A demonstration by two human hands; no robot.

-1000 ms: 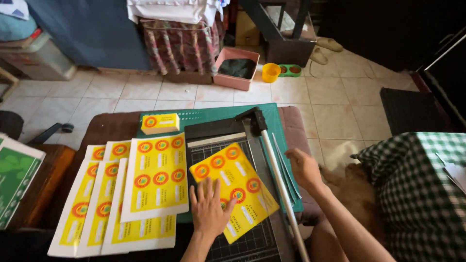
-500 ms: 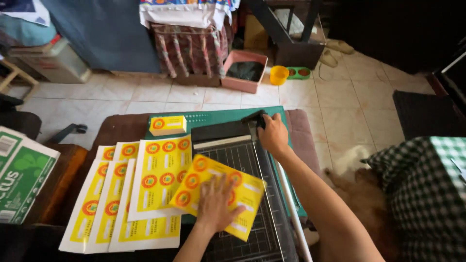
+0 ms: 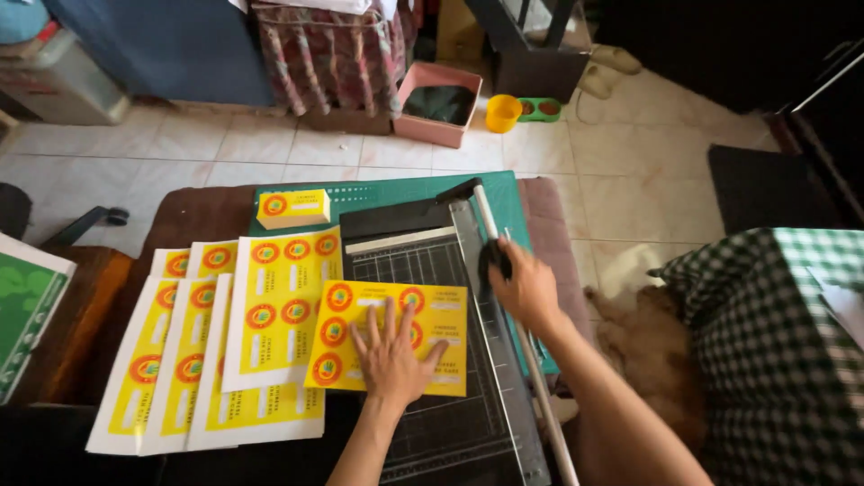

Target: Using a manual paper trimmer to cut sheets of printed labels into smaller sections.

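Left hand [image 3: 389, 358] lies flat on a yellow label sheet [image 3: 387, 335] — right hand [image 3: 526, 288] grips the black paper-cutter handle [image 3: 494, 258].

Pale tiled floor [image 3: 297, 148], dark mat [image 3: 765, 184], blue curtain [image 3: 171, 45].

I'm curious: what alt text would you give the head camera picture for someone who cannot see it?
A person's left hand presses a yellow label sheet flat on a paper cutter, while the right hand grips the cutter's blade arm. More yellow sheets lie stacked to the left on the brown table.
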